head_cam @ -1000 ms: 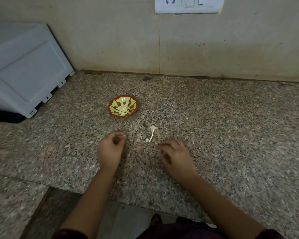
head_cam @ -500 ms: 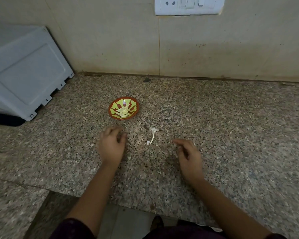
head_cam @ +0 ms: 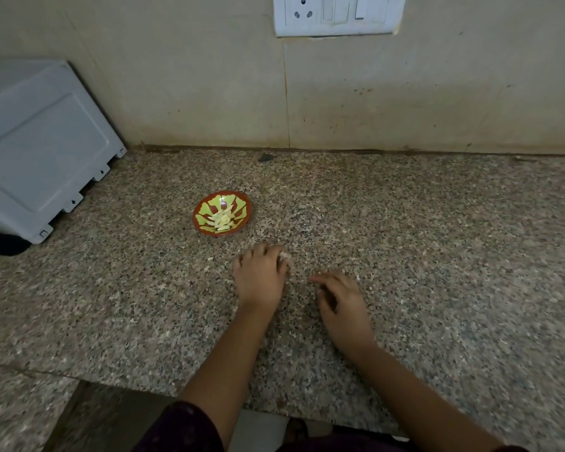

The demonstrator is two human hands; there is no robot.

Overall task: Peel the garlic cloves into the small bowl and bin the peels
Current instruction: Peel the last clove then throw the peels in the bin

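A small red-and-green bowl [head_cam: 199,220] sits on the granite counter and holds several peeled garlic cloves [head_cam: 223,218]. Below and to the right of it, my left hand [head_cam: 260,277] lies palm down, its fingers curled over a small clump of whitish garlic peels [head_cam: 285,255]. Only a bit of the peel shows at the fingertips. My right hand [head_cam: 343,300] rests on the counter just right of the left one. Its fingers are loosely curled and its index finger points left; I see nothing in it.
A grey appliance [head_cam: 40,151] stands at the back left. A white switch plate [head_cam: 336,14] hangs on the wall. Tiny peel scraps [head_cam: 210,258] lie near the hands. The counter's front edge [head_cam: 274,409] runs below my forearms. No bin is in view.
My left hand has moved right onto the loose peels and now covers them. My right hand has drawn in closer to the left one. The view has shifted.
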